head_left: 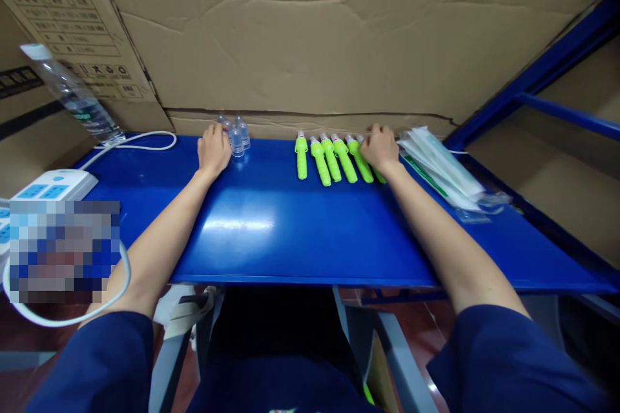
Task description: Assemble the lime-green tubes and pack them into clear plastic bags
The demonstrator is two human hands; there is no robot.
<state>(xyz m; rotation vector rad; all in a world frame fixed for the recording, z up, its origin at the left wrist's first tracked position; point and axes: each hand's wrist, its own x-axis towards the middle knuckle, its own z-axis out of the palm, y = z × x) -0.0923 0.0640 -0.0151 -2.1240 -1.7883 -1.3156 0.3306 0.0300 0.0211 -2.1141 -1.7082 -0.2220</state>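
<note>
My left hand rests at the back of the blue table with bent fingers closed against a small group of clear plastic caps. Its fingertips are partly hidden, and one cap lies right against them. Farther right, several lime-green handled sticks with pale tips and red bands lie in a rough row, tips toward the cardboard. My right hand covers the right end of that row. Its fingers are curled over a green stick whose lower end shows under the palm.
A cardboard wall rises behind the blue table. Plastic-wrapped white packs lie right of my right hand. On the left are a water bottle, a white power strip and a looping cable. A blue frame bar stands at right.
</note>
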